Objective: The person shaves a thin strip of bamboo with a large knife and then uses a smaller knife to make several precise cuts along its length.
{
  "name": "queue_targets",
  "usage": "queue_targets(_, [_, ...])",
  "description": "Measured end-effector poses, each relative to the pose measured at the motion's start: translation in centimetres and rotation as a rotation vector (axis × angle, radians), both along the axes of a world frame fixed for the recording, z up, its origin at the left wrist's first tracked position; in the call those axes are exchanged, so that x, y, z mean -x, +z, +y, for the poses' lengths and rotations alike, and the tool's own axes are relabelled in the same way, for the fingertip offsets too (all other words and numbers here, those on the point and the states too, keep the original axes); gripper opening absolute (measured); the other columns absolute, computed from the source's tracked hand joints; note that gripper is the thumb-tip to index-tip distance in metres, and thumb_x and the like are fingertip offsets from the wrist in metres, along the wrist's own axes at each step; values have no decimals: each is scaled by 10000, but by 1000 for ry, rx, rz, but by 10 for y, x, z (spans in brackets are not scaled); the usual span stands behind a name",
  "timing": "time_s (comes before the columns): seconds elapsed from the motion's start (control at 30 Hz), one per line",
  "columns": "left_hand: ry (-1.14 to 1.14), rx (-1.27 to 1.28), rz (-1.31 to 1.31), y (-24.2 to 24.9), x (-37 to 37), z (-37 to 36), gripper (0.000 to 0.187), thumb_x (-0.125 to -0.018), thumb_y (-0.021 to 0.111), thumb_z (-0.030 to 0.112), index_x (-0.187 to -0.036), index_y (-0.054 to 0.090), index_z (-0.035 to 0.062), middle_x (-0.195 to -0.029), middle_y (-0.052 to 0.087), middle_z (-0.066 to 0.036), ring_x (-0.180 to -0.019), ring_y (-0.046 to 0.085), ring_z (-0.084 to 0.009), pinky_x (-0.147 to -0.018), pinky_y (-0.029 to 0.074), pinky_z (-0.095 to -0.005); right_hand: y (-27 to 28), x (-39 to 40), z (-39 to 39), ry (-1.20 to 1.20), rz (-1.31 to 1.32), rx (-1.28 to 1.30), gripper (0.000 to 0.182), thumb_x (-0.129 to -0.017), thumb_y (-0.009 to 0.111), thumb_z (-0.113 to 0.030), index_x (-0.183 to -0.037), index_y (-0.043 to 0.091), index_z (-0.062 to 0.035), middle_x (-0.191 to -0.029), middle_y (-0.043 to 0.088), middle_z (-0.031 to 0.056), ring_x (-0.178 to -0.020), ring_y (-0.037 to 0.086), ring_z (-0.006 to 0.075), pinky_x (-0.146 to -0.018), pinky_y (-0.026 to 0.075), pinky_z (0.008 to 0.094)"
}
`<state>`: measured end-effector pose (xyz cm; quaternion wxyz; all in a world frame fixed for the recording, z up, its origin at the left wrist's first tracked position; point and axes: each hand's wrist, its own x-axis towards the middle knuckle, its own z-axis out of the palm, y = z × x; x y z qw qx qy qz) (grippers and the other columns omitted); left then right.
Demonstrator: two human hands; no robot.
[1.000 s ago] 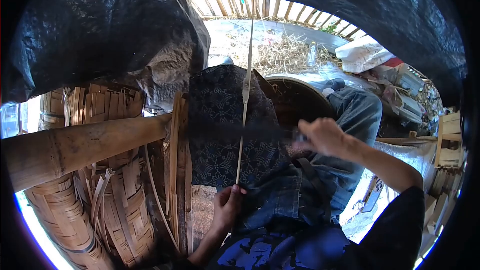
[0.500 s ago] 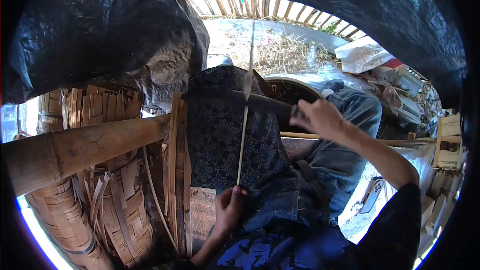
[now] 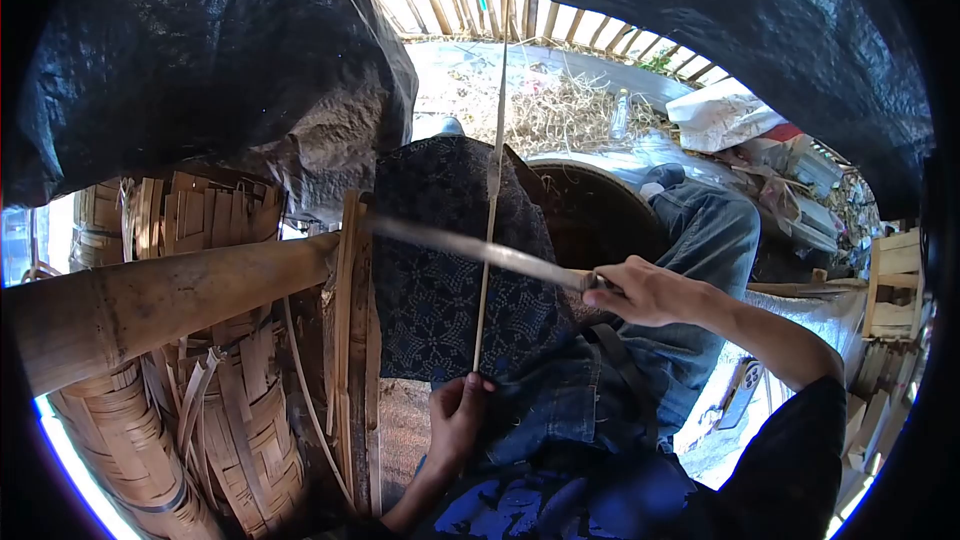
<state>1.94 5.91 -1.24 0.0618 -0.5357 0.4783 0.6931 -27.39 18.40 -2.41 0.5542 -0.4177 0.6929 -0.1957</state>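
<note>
My left hand (image 3: pixel 458 418) pinches the lower end of a long thin bamboo strip (image 3: pixel 483 315), which runs up over my lap and past the dark patterned cloth (image 3: pixel 430 290). At the right, my right hand (image 3: pixel 640 292) is wrapped round the handle of a long knife (image 3: pixel 480 248). The blade, blurred by motion, points left and crosses the strip in view; whether the two touch cannot be told. Part of the strip higher up looks wider and paler.
A thick bamboo pole (image 3: pixel 200 290) juts in from the left above woven bamboo baskets (image 3: pixel 240 420). Dark plastic sheeting (image 3: pixel 200 50) hangs overhead. A round dark basin (image 3: pixel 590 210) stands beyond my knees, with shavings (image 3: pixel 560 115) and a clear bottle (image 3: pixel 620 115) behind.
My right hand has moved down and slightly right with the knife, whose blade now lies lower across the strip and catches light. My left hand has stayed in place.
</note>
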Motion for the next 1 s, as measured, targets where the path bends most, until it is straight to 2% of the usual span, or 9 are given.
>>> queue_targets(0.1, [-1, 1, 12, 0, -1, 1, 388, -989, 503, 362, -847, 638, 27, -588, 446, 80, -529, 359, -8, -471, 253, -210, -11, -2, 9, 153, 200, 189, 475, -949, 484, -490, -1023, 529, -23, -533, 556, 55, -438, 565, 220, -474, 489, 386])
queue_targets(0.17, [13, -14, 27, 0, -2, 2, 380, -992, 499, 349, -845, 639, 29, -589, 442, 81, -530, 355, -7, -472, 248, -210, -19, 3, 7, 293, 552, 180, 400, -922, 562, -425, -921, 519, -27, -525, 560, 98, -440, 593, 236, -431, 506, 394])
queue_targets(0.23, [25, -11, 28, 0, 2, 2, 377, -992, 499, 349, -845, 636, 29, -589, 440, 81, -530, 353, -7, -471, 248, -209, -34, 23, -9, 77, 595, 74, 481, -910, 533, -508, -868, 512, -29, -524, 561, 102, -458, 613, 240, -425, 511, 363])
queue_targets(0.4, [-17, 66, 47, -4, -4, 3, 361, -995, 496, 332, -850, 625, 28, -588, 438, 82, -521, 348, -7, -459, 248, -208, -26, 9, -17, 84, 494, 164, 473, -948, 500, -471, -817, 524, -17, -498, 537, 96, -415, 587, 240, -427, 513, 382])
queue_targets(0.63, [171, -376, 118, 5, -38, -16, 299, -1003, 478, 296, -856, 598, 65, -541, 351, 92, -431, 285, -22, -405, 214, -219, -17, -18, 5, 346, 515, 354, 538, -898, 519, -559, -921, 554, -23, -550, 578, 114, -491, 629, 288, -490, 541, 414])
queue_targets(0.73, [129, -412, 97, 9, -49, -19, 302, -1005, 474, 294, -851, 599, 67, -541, 363, 91, -433, 293, -22, -406, 214, -220, -28, 0, -9, 177, 557, 266, 513, -901, 539, -531, -864, 536, -19, -528, 569, 113, -488, 626, 287, -481, 532, 409])
queue_targets(0.83, [81, -301, 102, 9, -42, -22, 306, -1000, 485, 307, -840, 597, 72, -544, 371, 90, -441, 300, -20, -411, 217, -219, -28, 5, -19, 104, 636, 222, 481, -923, 545, -474, -802, 516, -9, -496, 550, 112, -457, 612, 283, -457, 518, 394])
queue_targets(0.9, [41, -235, 83, 5, -43, -18, 322, -996, 496, 320, -830, 605, 66, -553, 391, 90, -458, 319, -14, -421, 228, -210, -16, -11, -16, 42, 470, 182, 474, -926, 541, -468, -813, 524, -8, -496, 549, 119, -464, 616, 285, -461, 518, 403])
queue_targets(1.0, [-35, -45, 2, 13, -35, -14, 338, -993, 505, 318, -821, 622, 52, -572, 430, 83, -492, 349, -3, -443, 242, -198, -11, -26, 0, 201, 509, 275, 480, -924, 528, -488, -853, 531, -13, -512, 562, 115, -468, 619, 289, -479, 540, 394])
